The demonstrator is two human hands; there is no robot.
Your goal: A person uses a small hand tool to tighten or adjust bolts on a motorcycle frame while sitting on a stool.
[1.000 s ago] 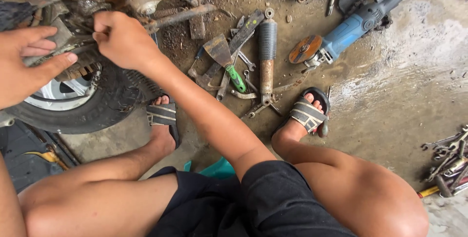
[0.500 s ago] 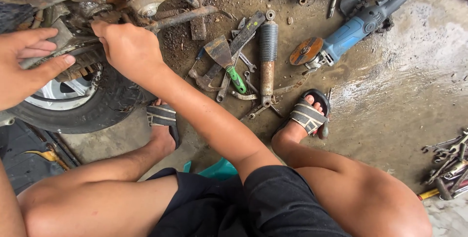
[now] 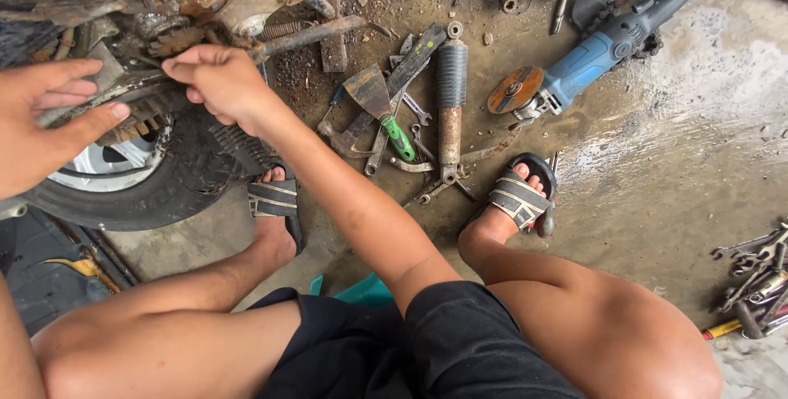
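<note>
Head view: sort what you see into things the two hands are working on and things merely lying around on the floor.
In hand:
left hand on the rusty sprocket
right hand at the greasy hub parts beside it
wheel carrying them

Lying about:
blue angle grinder
shock absorber
green-handled scraper
spanners at the right edge

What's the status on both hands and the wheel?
Left hand open, fingertips at sprocket. Right hand pinching beside it. Wheel on floor. Nothing blocking.
</note>
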